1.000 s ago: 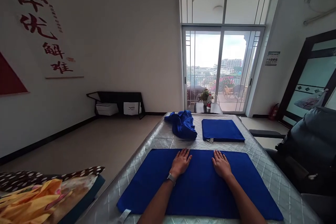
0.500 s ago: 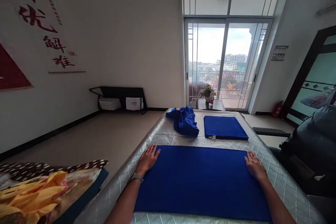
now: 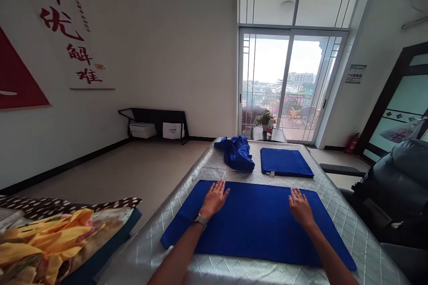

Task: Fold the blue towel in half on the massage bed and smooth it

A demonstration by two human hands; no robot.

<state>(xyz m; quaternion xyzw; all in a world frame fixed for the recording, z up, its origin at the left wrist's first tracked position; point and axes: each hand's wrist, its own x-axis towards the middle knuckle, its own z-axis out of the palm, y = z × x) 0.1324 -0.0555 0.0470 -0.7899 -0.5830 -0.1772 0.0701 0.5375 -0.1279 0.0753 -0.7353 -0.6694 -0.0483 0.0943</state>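
Note:
A blue cloth (image 3: 257, 227), folded into a wide flat rectangle, lies on the quilted silvery mattress (image 3: 240, 271) in front of me. On its left part rests my left hand (image 3: 215, 199), open, fingers stretched forward near the far edge; a watch is on that wrist. My right hand (image 3: 300, 206) lies open and flat on the right part of the same cloth. Beyond it, at the right, is a neatly folded blue cloth (image 3: 286, 161) with a small white tag. A crumpled blue cloth (image 3: 236, 153) sits to its left.
Bedding with yellow cloth (image 3: 63, 236) is at the lower left. A dark bag (image 3: 401, 187) stands at the right. Behind the mattress, a small table (image 3: 277, 135) carries a potted plant (image 3: 265, 118) and a bottle (image 3: 269, 127), before glass sliding doors.
Both hands have moved inward from the cloth's side edges onto its surface. More of the cloth's left and right ends shows now. The view has shifted slightly.

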